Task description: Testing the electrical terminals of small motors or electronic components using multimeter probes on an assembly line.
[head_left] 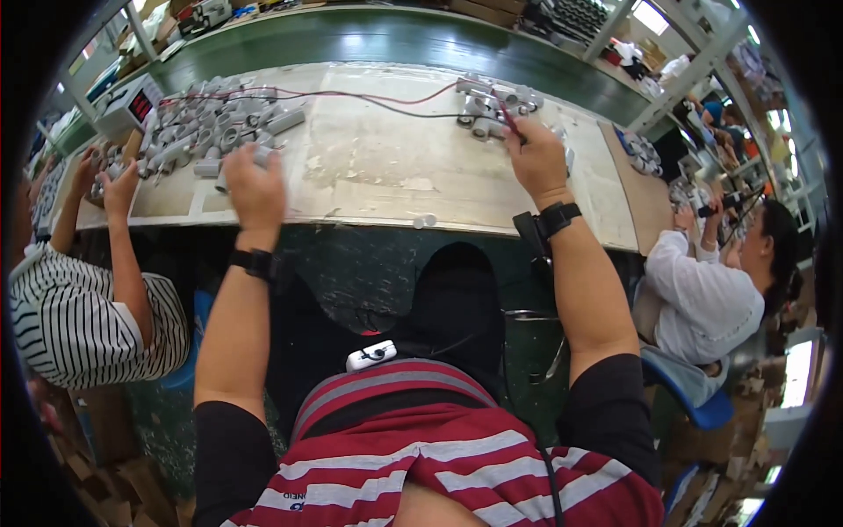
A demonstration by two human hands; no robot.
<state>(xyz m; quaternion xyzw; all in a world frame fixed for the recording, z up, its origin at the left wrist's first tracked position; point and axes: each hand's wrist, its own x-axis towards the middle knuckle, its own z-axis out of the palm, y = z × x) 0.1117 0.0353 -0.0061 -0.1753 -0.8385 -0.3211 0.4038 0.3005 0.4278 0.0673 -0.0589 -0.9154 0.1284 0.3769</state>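
My left hand point(255, 191) reaches over the near right edge of a pile of grey cylindrical plastic parts point(204, 136). Motion smears its fingers. A grey part point(262, 155) shows at the fingertips, but whether it is held is unclear. On the other side, my right hand point(539, 160) has its fingers closed round a thin dark-red test probe point(508, 119). The probe slants up toward a smaller cluster of the same grey parts point(481, 105). Red and black wires point(351, 95) run across the table between the two piles.
The worn pale table point(369, 176) has a small whitish piece point(425, 221) at its front edge. A box with a red display point(132, 107) stands far left. Co-workers in a striped shirt point(97, 316) and a white top point(702, 290) handle parts on either side. Beyond runs a green surface point(378, 44).
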